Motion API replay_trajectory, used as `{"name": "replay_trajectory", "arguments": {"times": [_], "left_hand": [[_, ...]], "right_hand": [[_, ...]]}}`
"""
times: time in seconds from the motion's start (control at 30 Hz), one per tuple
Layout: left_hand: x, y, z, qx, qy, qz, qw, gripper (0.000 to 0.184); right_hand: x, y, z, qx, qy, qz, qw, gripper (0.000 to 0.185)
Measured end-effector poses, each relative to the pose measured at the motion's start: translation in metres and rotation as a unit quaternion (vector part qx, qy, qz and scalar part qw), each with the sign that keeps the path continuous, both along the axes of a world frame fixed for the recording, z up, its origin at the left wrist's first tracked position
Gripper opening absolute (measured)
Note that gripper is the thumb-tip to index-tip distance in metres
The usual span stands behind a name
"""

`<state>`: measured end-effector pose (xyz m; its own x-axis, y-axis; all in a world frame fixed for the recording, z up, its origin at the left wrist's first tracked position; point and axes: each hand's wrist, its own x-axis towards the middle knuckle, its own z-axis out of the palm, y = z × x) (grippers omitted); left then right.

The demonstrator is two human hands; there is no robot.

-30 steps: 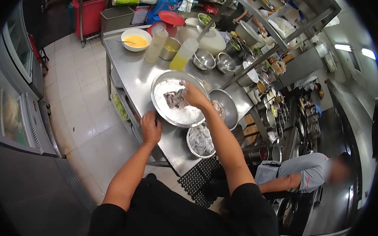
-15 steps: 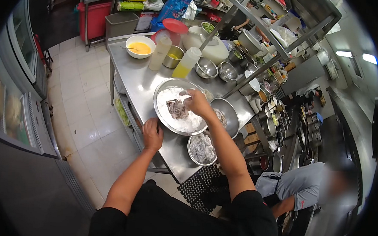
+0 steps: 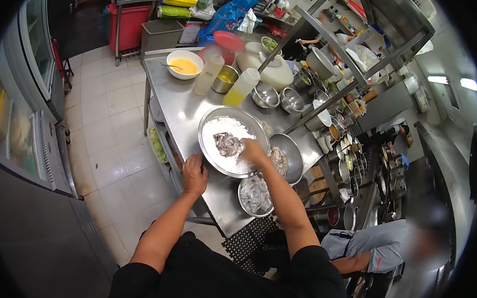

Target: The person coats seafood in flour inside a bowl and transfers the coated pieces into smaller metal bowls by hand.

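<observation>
A large steel bowl (image 3: 258,127) holds white flour (image 3: 218,127) with a heap of grey-brown raw pieces, squid-like in look, (image 3: 228,144) in the middle. My right hand (image 3: 254,154) reaches into its right side, fingers down in the flour beside the heap; they are blurred and partly hidden. By the table edge, just left of the bowl, rests my left hand (image 3: 195,175), thumb apart from the fingers and nothing visible in it. Close to my right forearm sit a smaller bowl of pale grey raw pieces (image 3: 256,196) and another steel bowl (image 3: 295,152) with pale pieces inside.
Behind the flour bowl stand a squeeze bottle of yellow liquid (image 3: 241,87), a paler bottle (image 3: 209,74), a white bowl of beaten egg (image 3: 183,66) and small steel bowls (image 3: 265,95). A metal shelf post (image 3: 316,112) rises at right. A person in grey (image 3: 366,242) works nearby.
My right hand has gone from above the heap's far side down into the flour at the bowl's right. The view has shifted slightly; my left hand stays by the table edge.
</observation>
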<state>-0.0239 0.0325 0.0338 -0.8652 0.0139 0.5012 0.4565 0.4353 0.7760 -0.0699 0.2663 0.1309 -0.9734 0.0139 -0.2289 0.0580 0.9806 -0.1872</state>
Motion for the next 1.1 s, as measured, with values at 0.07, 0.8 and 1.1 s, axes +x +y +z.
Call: {"name": "replay_trajectory", "arguments": {"times": [0.07, 0.8, 1.1], "left_hand": [[0.0, 0.0, 0.001, 0.0, 0.004, 0.004, 1.0, 0.035], [-0.002, 0.001, -0.003, 0.004, 0.001, -0.002, 1.0, 0.039], [-0.001, 0.002, -0.003, -0.002, -0.006, 0.0, 1.0, 0.039]], "right_hand": [[-0.001, 0.0, 0.018, -0.043, 0.06, -0.003, 0.997, 0.043], [-0.031, -0.027, 0.025, -0.008, 0.059, -0.036, 0.998, 0.068], [-0.012, -0.035, 0.088, -0.253, 0.1, -0.09, 0.958, 0.056]]}}
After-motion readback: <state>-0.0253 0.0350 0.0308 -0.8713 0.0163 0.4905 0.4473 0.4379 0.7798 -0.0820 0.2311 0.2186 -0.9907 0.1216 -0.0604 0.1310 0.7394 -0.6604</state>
